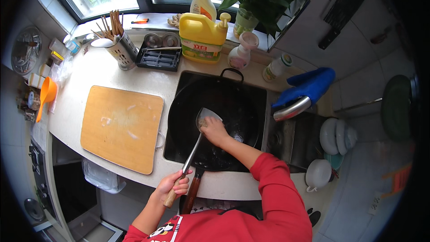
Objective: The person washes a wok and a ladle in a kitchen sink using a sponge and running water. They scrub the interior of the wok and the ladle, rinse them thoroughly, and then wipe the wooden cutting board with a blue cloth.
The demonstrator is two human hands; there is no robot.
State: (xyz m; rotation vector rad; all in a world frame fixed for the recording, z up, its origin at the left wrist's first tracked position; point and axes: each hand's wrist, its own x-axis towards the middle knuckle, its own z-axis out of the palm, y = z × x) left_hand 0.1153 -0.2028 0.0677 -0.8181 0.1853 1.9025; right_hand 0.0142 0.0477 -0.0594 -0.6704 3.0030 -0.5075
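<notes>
The left hand (175, 183) is gripping the wooden handle of a metal spatula (191, 156), whose blade is lying over a black wok (242, 101). The right hand (216, 131) is holding a small brownish pad (203, 123) against this blade, its fingers bending around and partly hiding the pad. Behind them, a yellow jug (200, 36) is carrying a green-and-white label with printed characters, and a spray bottle (204, 1) is showing an orange mark.

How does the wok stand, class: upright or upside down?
Upright: the black wok shows its hollow inside, with the spatula held over it.
</notes>
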